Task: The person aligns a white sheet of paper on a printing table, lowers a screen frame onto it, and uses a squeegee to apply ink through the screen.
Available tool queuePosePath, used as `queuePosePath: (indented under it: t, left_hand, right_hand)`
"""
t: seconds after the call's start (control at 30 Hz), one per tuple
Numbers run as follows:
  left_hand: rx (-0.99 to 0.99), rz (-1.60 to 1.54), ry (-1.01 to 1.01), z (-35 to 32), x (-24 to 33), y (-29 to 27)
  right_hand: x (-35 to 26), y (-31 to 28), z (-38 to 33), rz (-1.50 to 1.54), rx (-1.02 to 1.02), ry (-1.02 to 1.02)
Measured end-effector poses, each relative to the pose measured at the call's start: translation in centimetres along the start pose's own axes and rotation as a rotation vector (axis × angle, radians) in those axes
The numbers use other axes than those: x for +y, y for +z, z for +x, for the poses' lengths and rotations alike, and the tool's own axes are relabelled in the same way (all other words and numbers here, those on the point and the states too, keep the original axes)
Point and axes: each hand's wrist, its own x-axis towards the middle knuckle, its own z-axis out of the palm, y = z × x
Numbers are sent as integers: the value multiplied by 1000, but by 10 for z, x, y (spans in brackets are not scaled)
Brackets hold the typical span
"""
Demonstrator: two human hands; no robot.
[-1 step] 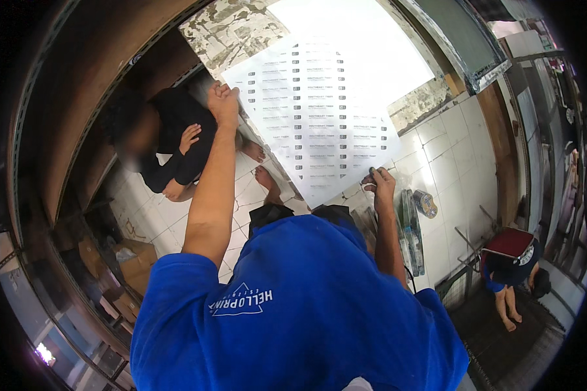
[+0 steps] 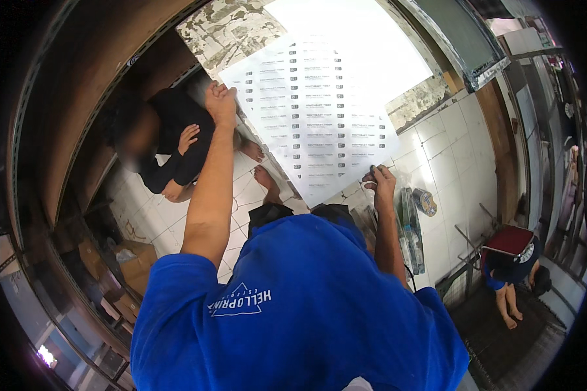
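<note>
A large white sheet of paper (image 2: 319, 124), printed with columns of small dark marks and lettering, hangs in front of me with one corner pointing at my body. My left hand (image 2: 220, 103) pinches its left corner between closed fingers. At the right corner, the fingers of my right hand (image 2: 380, 179) close on the paper; dark smudges show on the fingertips. Beneath the sheet's far part lies a table (image 2: 231, 29) with a blotched, worn top. More plain white paper (image 2: 372, 39) covers the table's far side, bright with glare.
A person in black (image 2: 182, 124) sits low at my left, close to the table. Framed screens (image 2: 460, 39) lean at the far right. On the tiled floor stand a round tin (image 2: 425, 202) and cardboard boxes (image 2: 137, 267). Another person sits near a red chair (image 2: 509, 240).
The paper and both hands appear very slightly further left and up in the picture. Both corners stay gripped.
</note>
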Motion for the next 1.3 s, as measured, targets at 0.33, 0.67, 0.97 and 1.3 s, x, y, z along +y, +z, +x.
queuePosePath:
  t: [0.33, 0.67, 0.97, 1.3]
  left_hand:
    - [11, 12, -9, -1, 0, 0]
    - [11, 28, -22, -1, 2, 0]
    - [2, 15, -13, -4, 6, 2]
    - [7, 17, -9, -1, 2, 0]
  right_hand:
    - [-3, -15, 9, 80, 76, -47]
    - [-3, -21, 15, 92, 92, -63]
    - [-3, -20, 17, 87, 104, -53]
    - [-4, -18, 20, 91, 122, -66]
